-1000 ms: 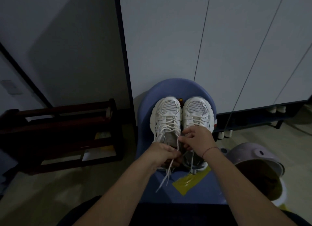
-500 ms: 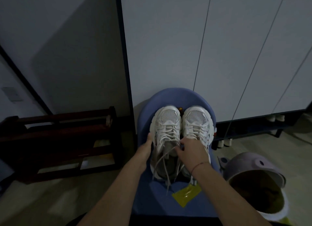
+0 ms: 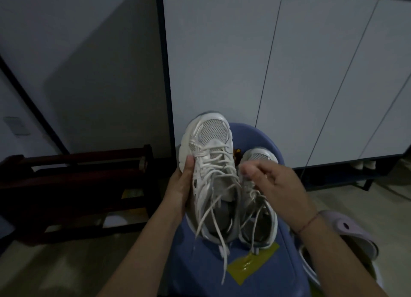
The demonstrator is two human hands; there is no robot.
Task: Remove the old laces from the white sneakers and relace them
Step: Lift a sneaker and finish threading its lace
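While holding one white sneaker [image 3: 211, 145] up by its side in the left hand [image 3: 180, 185] grip, pinches a lace [image 3: 208, 210] with curled right hand [image 3: 273, 183] above the other sneaker [image 3: 260, 156] on the blue chair [image 3: 255, 274].

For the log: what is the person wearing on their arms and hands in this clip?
The left forearm and right forearm are bare, with no sleeves in view. The left hand and right hand have no gloves, and no rings show. A thin reddish string bracelet circles the right wrist; nothing shows on the left wrist.
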